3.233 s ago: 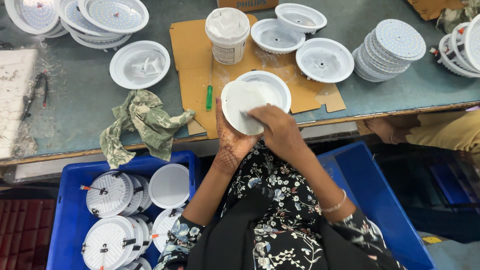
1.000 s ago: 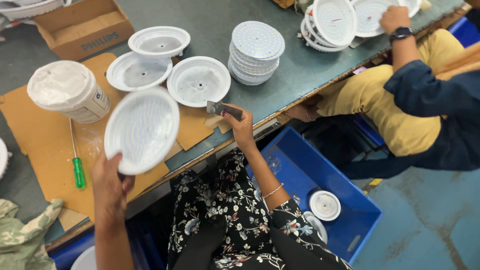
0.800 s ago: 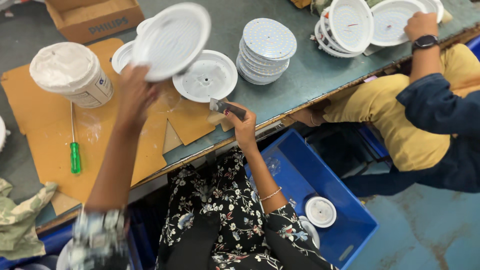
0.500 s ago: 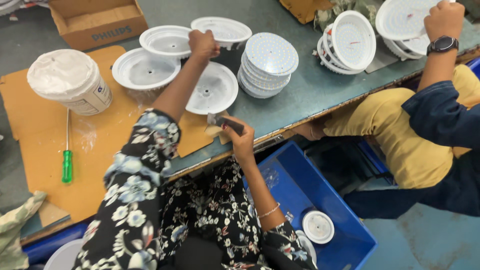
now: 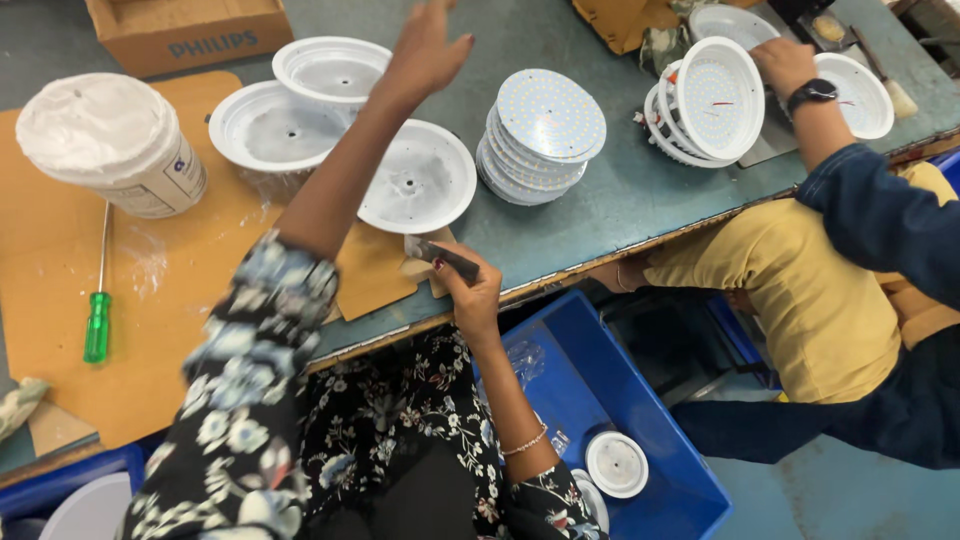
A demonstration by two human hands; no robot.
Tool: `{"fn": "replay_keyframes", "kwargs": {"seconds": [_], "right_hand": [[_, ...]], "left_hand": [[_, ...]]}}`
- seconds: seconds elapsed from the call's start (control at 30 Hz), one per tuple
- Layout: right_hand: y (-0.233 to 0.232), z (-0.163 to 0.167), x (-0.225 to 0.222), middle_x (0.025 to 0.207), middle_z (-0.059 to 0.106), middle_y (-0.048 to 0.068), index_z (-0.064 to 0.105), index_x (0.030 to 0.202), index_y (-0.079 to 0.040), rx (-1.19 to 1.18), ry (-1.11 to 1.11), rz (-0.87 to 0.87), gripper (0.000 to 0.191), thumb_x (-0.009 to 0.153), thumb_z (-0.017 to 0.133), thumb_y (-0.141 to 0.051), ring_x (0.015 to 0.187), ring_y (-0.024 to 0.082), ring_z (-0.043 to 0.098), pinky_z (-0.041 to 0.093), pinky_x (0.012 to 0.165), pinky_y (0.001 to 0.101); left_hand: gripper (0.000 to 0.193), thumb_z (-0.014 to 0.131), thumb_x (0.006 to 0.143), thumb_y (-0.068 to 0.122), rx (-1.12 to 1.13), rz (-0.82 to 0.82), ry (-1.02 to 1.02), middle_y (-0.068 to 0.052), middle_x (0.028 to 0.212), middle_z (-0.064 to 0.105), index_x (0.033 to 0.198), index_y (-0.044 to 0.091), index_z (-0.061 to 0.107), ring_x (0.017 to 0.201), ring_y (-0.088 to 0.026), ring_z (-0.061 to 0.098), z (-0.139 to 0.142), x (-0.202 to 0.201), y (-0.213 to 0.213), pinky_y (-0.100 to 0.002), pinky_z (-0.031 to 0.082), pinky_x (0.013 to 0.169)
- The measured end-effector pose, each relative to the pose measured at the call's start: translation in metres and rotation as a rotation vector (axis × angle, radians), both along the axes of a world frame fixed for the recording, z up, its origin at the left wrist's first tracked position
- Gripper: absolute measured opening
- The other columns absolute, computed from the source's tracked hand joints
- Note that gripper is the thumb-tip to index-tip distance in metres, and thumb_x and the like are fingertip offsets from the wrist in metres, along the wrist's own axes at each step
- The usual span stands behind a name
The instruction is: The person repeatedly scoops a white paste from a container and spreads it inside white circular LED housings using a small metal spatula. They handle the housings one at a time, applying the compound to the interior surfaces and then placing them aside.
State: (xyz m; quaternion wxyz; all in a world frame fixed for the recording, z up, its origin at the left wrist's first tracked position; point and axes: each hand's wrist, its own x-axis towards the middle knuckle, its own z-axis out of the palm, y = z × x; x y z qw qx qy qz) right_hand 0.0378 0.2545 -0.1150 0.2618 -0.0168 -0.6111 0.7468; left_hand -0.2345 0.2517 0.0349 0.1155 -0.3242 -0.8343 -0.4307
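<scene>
Right hand [image 5: 470, 290] low centre grips a small dark scraper tool [image 5: 440, 256] at the desk [image 5: 620, 200] edge. Left hand [image 5: 425, 50], fingers spread and empty, hovers over white housings [image 5: 330, 72] up top. Placing step looks done; next likely another housing.

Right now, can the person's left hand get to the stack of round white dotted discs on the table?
Probably yes. The left hand is raised, open and empty beside the stack of round white dotted discs, with only bare grey-green table between them.

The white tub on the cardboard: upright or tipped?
Upright. The white tub stands on its base on the cardboard sheet, top facing up.
</scene>
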Motion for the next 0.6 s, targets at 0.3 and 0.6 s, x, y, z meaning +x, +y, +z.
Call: {"fn": "replay_keyframes", "kwargs": {"seconds": [0.3, 0.6], "right_hand": [[0.011, -0.017, -0.014, 0.102, 0.072, 0.006, 0.072, 0.116, 0.008, -0.02, 0.004, -0.109, 0.021, 0.097, 0.067, -0.001, 0.094, 0.011, 0.065, 0.052, 0.088, 0.0245], [0.034, -0.055, -0.045, 0.121, 0.068, 0.012, 0.06, 0.125, 0.007, -0.448, 0.293, -0.189, 0.023, 0.105, 0.06, -0.005, 0.109, 0.02, 0.067, 0.057, 0.099, 0.0413]], "left_hand": [[0.051, 0.058, 0.1, 0.046, -0.077, 0.206, -0.637, -0.018, 0.07, 0.071, 0.096, -0.004, 0.064, 0.066, -0.033, 0.073, -0.05, 0.111, -0.148, -0.048, 0.059, 0.071], [0.05, 0.066, 0.099, 0.039, -0.181, 0.32, -0.251, -0.02, 0.073, 0.071, 0.112, -0.008, 0.052, 0.053, -0.026, 0.069, -0.129, 0.088, -0.134, -0.035, 0.054, 0.059]]}}
